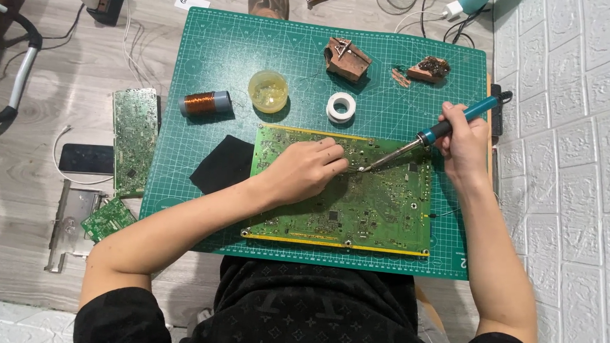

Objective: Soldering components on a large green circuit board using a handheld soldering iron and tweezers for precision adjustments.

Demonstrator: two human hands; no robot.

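On the green cutting mat with its white grid lines, a big flat green circuit board with thin yellow edges is laid near the person's body. The left hand is rested on the top of the board, with its fingers bent down and pinched together close to the hot tip. It cannot be told whether something thin is held between them. A soldering iron with a blue handle and a long silver tip is gripped tight in the right hand, like a pen. The tip is pointed down and left, and it is touched to the board just beside the left fingertips.

A soft black cloth is tucked partly under the left edge of the board. Behind the board, a small spool of copper wire, a round yellow see-through tub and a white roll of tape are set in a row, a little apart from each other. Two brown lumpy blocks are placed near the far edge of the mat. Off the mat, on the grey wooden floor at the left, more green circuit boards and a dark phone are laid.
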